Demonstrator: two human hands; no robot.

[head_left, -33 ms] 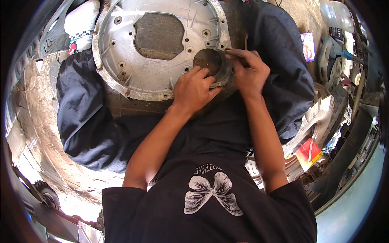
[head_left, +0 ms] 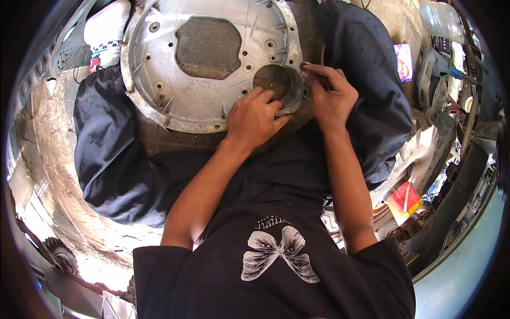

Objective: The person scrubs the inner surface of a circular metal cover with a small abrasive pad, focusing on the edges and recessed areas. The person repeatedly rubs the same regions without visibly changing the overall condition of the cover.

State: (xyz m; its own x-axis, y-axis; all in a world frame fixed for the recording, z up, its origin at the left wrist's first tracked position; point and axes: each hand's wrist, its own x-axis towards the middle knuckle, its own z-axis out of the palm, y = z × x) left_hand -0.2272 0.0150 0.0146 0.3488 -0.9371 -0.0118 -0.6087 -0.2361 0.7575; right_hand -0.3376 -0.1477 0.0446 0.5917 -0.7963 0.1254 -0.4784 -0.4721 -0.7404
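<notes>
A round cast-metal housing [head_left: 202,101], like a bell housing, lies between my legs. It has a large shaped opening in the middle, a smaller round hole near its right edge, and bolt holes around it. My left hand [head_left: 254,114] grips the housing's near right edge, its fingers curled over the rim of the round hole and the thumb outside. Just off the right edge, my right hand [head_left: 333,95] is closed, with thumb and forefinger pinched together. A small dark bit may be at those fingertips, too small to make out.
Dark-trousered legs [head_left: 114,154] flank the housing. At the right are a clear plastic bottle [head_left: 441,20], a purple packet [head_left: 404,61], a red and yellow box [head_left: 405,202] and jumbled metal parts. A small tyre [head_left: 61,255] stands at lower left.
My right hand has shifted slightly to the right, its fingertips drawing away from the housing's edge. The left hand and the housing stay in place.
</notes>
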